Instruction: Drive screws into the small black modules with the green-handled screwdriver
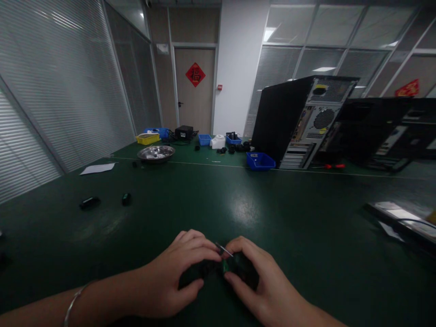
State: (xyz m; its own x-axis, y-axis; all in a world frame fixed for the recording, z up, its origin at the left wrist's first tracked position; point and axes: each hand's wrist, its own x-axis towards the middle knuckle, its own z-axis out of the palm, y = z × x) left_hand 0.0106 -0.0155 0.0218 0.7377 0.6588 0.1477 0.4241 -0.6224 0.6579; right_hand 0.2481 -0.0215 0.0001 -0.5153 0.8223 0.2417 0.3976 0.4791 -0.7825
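Observation:
My right hand (260, 274) is closed, with thumb and fingers pinching a small green piece (225, 266) over the table. A thin metal strip (224, 249) sticks out at the fingertips, slanting between the two hands. My left hand (184, 272) curls in from the other side, its fingertips by the strip's dark end. Under its fingers a small dark part (206, 269) shows faintly; its kind is too dim to tell. Two small black objects, one longer (89, 202) and one shorter (126, 198), lie on the green table (190, 195) to the left.
A metal bowl (156, 153), a yellow bin (147, 138) and a white paper (97, 169) are at the back left. A blue bin (260, 161) stands beside a black computer tower (289, 120). On the right lies a flat metallic device (405, 218) with a cable.

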